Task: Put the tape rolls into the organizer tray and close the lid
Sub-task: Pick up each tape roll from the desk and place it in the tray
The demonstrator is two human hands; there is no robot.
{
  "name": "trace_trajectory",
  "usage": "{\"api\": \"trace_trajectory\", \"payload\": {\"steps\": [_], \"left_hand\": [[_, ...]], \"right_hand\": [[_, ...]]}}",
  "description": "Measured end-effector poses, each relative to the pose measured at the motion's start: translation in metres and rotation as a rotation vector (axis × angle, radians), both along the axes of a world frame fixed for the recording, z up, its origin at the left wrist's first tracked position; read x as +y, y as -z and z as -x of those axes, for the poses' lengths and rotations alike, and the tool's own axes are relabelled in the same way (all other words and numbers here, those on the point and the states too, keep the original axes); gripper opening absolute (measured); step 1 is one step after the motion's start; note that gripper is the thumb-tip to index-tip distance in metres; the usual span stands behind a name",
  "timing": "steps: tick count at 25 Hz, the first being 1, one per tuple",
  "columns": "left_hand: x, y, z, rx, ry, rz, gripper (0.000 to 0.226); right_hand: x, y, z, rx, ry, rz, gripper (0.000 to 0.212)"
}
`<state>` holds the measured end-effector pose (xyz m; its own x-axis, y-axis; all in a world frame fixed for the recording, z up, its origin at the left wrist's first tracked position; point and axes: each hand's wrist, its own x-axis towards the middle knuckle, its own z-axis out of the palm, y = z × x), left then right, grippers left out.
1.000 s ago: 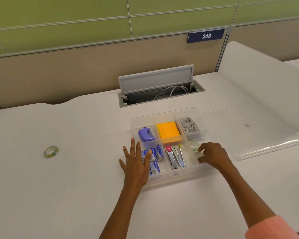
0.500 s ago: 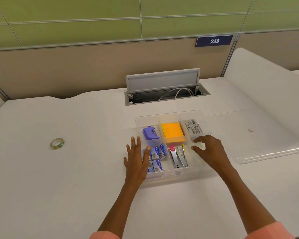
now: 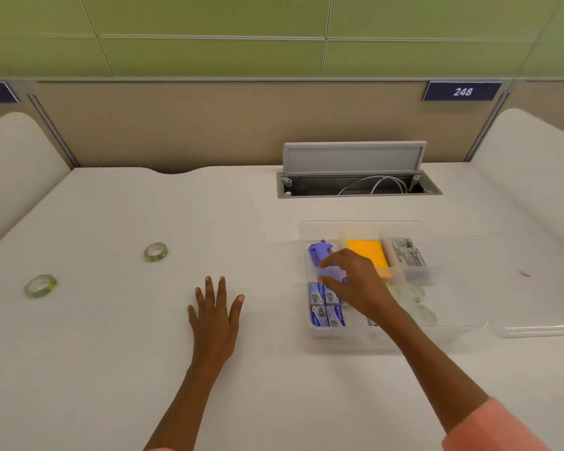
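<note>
- A white desk (image 3: 111, 369) fills the view, with a tan and green partition wall behind it.
- Far left, one tape roll (image 3: 40, 285) with a green and yellow pattern lies flat on the desk. It is slightly blurred.
- A second tape roll (image 3: 156, 251) of the same kind lies farther back and to the right, well apart from the first.
- The left hand (image 3: 216, 315) rests on or just over the bare desk, palm down, fingers spread and empty; contact is hard to judge. It sits between the loose rolls and the tray.
- At the back, a grey cable hatch (image 3: 355, 172) in the desk stands open, with white cables inside.
- The clear organizer tray (image 3: 319, 333) sits right of centre, divided into compartments.
- The right hand (image 3: 355, 281) reaches across the tray, fingers loosely curled and apart. It grips nothing visible. It hides most of the middle front compartment.
- Back row: a purple tool (image 3: 319, 252), partly covered by the fingertips; an orange notepad (image 3: 367, 255); a white printed box (image 3: 406, 257).
- Front left compartment: blue and white small boxes (image 3: 326, 309).
- Front right compartment: pale, clear tape rolls (image 3: 414, 301), faint and hard to count through the plastic.
- The clear lid (image 3: 534, 330) lies open on the desk to the right, cut off by the picture edge.
- A blue sign reading 248 (image 3: 462, 91) hangs on the wall.
</note>
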<state>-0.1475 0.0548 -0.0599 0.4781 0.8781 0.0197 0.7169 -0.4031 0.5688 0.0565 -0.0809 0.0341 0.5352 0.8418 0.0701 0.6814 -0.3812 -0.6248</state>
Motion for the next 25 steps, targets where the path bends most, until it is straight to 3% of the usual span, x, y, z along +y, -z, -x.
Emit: {"api": "trace_trajectory", "payload": {"steps": [5,15,21,25], "left_hand": [[0.033,0.015,0.055,0.095,-0.091,-0.114,0.099],[0.085,0.022,0.113,0.217,-0.179,-0.185,0.084],[0.088,0.027,0.113,0.208,-0.208,-0.208,0.069],[0.089,0.030,0.114,0.194,-0.215,-0.231,0.064]], "right_hand": [[0.054,0.009,0.035,0.015,-0.146,0.017,0.024],[0.159,0.039,0.103,-0.036,-0.418,0.143,0.033],[0.219,0.058,0.134,-0.194,-0.559,0.252,0.057],[0.251,0.066,0.148,-0.286,-0.604,0.276,0.056]]}}
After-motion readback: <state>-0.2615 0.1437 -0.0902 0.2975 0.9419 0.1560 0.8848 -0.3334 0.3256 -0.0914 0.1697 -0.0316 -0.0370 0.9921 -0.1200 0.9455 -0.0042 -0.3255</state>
